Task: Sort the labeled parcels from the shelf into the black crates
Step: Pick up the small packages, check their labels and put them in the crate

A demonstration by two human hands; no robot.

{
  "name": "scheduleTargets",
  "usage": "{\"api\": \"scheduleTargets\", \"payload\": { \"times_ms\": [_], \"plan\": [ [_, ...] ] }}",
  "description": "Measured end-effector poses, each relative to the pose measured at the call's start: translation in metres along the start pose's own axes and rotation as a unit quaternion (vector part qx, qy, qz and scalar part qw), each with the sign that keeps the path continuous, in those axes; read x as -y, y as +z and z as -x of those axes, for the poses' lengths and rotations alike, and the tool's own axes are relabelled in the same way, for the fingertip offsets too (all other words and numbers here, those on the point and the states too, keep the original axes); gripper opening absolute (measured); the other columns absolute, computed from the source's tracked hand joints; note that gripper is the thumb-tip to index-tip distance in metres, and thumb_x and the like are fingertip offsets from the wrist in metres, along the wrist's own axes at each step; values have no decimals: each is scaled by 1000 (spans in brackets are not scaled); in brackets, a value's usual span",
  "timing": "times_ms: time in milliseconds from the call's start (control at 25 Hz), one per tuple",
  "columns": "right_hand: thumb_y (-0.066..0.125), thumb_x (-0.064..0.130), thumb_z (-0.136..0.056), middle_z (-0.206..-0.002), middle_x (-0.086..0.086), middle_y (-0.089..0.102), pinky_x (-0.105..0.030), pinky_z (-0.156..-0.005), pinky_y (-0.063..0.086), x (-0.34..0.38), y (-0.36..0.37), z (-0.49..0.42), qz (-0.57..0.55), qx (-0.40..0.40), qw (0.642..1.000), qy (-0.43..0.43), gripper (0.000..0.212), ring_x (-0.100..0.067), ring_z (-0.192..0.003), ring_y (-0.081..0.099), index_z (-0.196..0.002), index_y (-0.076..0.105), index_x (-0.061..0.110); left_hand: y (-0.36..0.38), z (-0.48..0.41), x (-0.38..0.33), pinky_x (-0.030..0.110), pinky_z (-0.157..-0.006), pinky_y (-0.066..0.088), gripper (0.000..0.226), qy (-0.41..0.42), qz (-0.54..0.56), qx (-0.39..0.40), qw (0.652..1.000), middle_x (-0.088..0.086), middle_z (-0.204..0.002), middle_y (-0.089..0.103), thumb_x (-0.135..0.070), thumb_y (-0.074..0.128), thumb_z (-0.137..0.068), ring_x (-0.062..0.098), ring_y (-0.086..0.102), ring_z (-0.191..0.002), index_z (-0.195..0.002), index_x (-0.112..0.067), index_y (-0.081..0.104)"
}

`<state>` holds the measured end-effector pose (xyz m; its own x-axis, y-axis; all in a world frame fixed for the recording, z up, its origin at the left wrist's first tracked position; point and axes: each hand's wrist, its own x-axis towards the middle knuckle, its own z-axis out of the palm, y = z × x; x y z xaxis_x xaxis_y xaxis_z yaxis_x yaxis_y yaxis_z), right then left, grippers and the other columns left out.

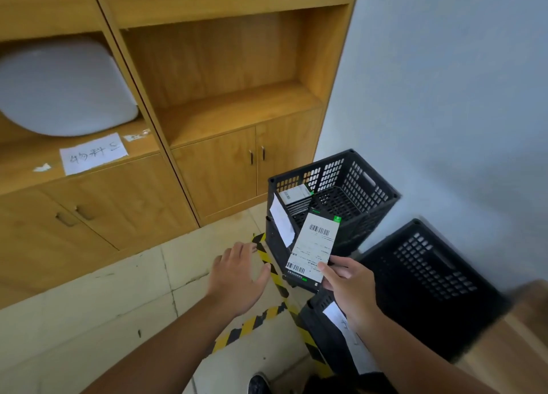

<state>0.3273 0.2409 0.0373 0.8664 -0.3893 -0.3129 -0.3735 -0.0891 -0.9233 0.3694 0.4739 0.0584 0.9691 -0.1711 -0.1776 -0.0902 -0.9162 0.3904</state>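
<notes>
The person's right hand (pixel 347 284) grips a flat dark parcel (pixel 315 250) by its lower end, thumb pressed on the white barcode label and fingers curled behind. The parcel stands tilted, label facing up towards the person, held in the air just in front of the near corner of the far black crate (pixel 366 186). Inside that crate, against its left wall, another labeled parcel (pixel 296 194) already stands. A second black crate (pixel 430 263) sits nearer, to the right, close to the pale wall. Each crate carries a white paper slip (pixel 281 221) on its outer side.

The left hand (pixel 237 278) hovers palm down over the tiled floor (pixel 89 319), fingers straight and spread, holding nothing. Below it, yellow-and-black tape (pixel 252 322) runs across the tiles.

To the left stands the wooden shelf (pixel 222 97). Its left compartment holds a large white rounded object (pixel 59 88), with a handwritten paper sign (pixel 92 153) stuck on the ledge beneath.
</notes>
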Motion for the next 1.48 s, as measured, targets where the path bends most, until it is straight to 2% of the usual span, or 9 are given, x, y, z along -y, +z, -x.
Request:
{"api": "scheduleTargets", "payload": {
  "times_ms": [200, 440, 520, 720, 960, 1160, 1320, 1480],
  "plan": [
    [80, 11, -88, -96, -4, 81, -25, -68, 63, 14, 28, -34, 21, 21, 1000, 4, 30, -15, -87, 78, -116, 72, 6, -8, -28, 19, 34, -111, 33, 60, -8, -7, 1, 1000, -7, -144, 42, -58, 36, -100, 16, 42, -132, -151, -27, 32],
    [78, 8, -90, -85, 2, 81, -26, -70, 63, 31, 61, -91, -9, 40, 999, 18, 13, -11, -82, 78, -99, 74, 17, -15, -87, 33, 35, -113, 32, 61, -17, -26, 7, 1000, -7, -146, 41, -59, 35, -100, 16, 43, -133, -151, -27, 33],
    [77, 7, -90, -86, 0, 81, -24, -69, 63, 37, 72, -118, -21, 44, 999, 23, 13, -12, -81, 78, -100, 74, 14, -19, -116, 34, 35, -113, 33, 60, -16, -33, 10, 999, -8, -146, 42, -59, 35, -99, 16, 43, -133, -150, -26, 35],
    [78, 6, -89, -87, -1, 81, -40, -80, 65, 51, 94, -197, -37, 37, 997, 52, 16, -15, -83, 79, -104, 75, 9, -32, -204, 27, 34, -114, 33, 59, -10, -56, 29, 998, -8, -147, 42, -59, 36, -100, 15, 42, -135, -149, -25, 37],
    [80, 5, -87, -86, -1, 81, -40, -77, 65, 74, 98, -273, -30, 39, 997, 63, 16, -14, -82, 79, -95, 73, 17, -43, -297, 5, 33, -113, 33, 55, 24, -67, 43, 997, -8, -143, 44, -58, 37, -100, 14, 43, -133, -145, -25, 41],
    [80, 6, -87, -86, -3, 81, -41, -77, 65, 88, 98, -316, -34, 27, 996, 81, 16, -16, -84, 79, -100, 72, 12, -53, -344, 1, 33, -111, 35, 55, 37, -93, 66, 993, -9, -139, 46, -60, 35, -100, 14, 47, -128, -142, -27, 44],
    [79, 7, -88, -84, -1, 81, -39, -75, 65, 93, 102, -341, -20, 5, 996, 81, 13, -15, -82, 79, -95, 71, 16, -59, -386, 3, 32, -109, 34, 54, 62, -99, 65, 991, -8, -137, 45, -59, 36, -100, 14, 47, -127, -142, -26, 44],
    [80, 8, -87, -85, 1, 80, -33, -71, 66, 93, 109, -363, -1, -44, 994, 100, 17, -11, -79, 78, -92, 70, 21, -54, -432, 4, 31, -109, 35, 53, 99, -102, 96, 985, -8, -138, 47, -58, 38, -99, 13, 48, -125, -142, -27, 45]
  ]
}}
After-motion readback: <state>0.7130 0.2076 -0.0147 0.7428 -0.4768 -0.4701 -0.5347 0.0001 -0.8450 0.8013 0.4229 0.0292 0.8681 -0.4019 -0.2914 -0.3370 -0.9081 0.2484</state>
